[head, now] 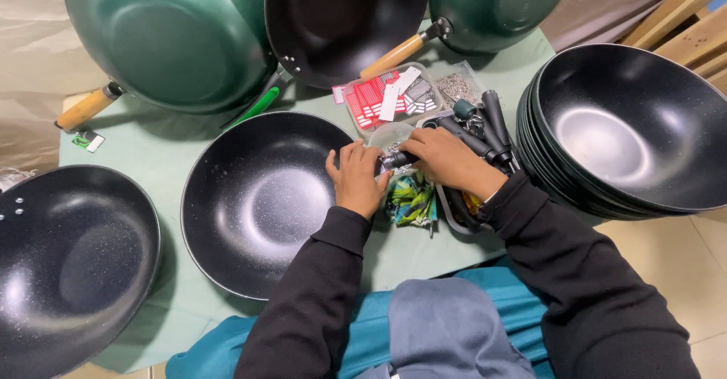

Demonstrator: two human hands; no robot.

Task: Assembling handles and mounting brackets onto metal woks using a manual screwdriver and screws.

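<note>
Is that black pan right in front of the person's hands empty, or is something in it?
Empty. The round black speckled pan shows only bare, glossy inside, with nothing lying in it. The left hand grips its rim.

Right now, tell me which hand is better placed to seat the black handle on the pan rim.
Probably the right hand: it already holds the black handle in its grip. The left hand rests at the rim of the black pan, steadying it.

Clear plastic tray (394, 95) of red-and-white and black-and-white striped label cards above the hands, small clear bag (457, 87) of grey metal bits just right of it, small green-and-white tag (88, 141) near a wooden handle at far left, green-and-yellow patterned packet (411, 199) below the hands.
</note>
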